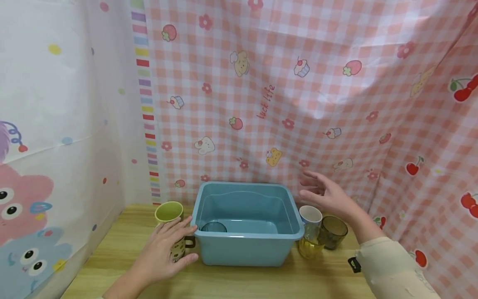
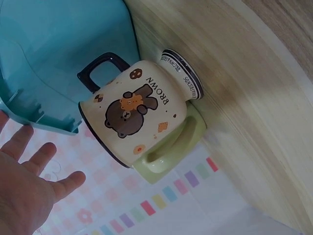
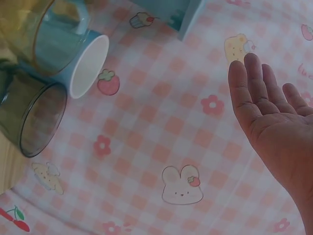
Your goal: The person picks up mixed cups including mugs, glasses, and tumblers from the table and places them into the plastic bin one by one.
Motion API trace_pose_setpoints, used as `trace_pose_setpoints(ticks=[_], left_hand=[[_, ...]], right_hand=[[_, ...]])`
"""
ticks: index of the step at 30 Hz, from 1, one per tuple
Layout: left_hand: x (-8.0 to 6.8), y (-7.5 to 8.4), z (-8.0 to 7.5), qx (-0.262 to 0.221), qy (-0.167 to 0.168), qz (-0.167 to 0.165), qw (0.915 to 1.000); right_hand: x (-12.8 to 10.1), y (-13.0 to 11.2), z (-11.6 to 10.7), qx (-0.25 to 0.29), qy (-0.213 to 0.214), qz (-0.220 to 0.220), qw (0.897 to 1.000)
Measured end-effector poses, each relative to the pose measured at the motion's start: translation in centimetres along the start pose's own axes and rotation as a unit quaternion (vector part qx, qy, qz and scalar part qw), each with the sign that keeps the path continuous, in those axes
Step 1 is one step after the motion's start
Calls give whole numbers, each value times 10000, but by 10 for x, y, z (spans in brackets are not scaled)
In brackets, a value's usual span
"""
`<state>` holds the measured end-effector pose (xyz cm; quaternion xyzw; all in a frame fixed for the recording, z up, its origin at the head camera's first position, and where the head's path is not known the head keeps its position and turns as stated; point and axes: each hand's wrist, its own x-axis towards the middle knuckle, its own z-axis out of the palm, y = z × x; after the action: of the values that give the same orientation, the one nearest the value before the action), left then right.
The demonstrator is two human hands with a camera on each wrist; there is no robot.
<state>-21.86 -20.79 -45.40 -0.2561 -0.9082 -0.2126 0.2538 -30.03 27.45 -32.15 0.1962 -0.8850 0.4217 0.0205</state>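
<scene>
My left hand (image 1: 160, 249), fingers spread, is over a cream mug (image 2: 128, 110) with a brown bear print and a dark handle, its fingertips right at the left rim of a blue plastic bin (image 1: 246, 251). Behind that mug stands a green mug (image 1: 169, 211). A dark clear glass (image 1: 214, 227) sits inside the bin at the left. My right hand (image 1: 328, 198) is raised past the bin's right side with nothing in it. Below it stand a blue cup with a white inside (image 1: 310, 213), a yellow clear glass (image 1: 310, 249) and a dark brownish glass (image 1: 334, 232).
The wooden table (image 1: 239, 282) carries the bin in the middle with drinkware on both sides. A pink checked cloth (image 1: 239, 104) hangs close behind it, and a white printed cloth (image 1: 67, 104) hangs at the left. Beside my right sleeve is a small black object (image 1: 354, 265).
</scene>
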Motion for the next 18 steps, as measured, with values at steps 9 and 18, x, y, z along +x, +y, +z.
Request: trace_pose_setpoints(ticks=[9, 18], left_hand=[[-3, -1, 0, 220, 152, 189, 9995], [-4, 0, -4, 194, 277, 300, 9990]], right_hand=[[-11, 9, -7, -25, -162, 146, 9998], [-22, 23, -17, -510, -165, 73, 9985]])
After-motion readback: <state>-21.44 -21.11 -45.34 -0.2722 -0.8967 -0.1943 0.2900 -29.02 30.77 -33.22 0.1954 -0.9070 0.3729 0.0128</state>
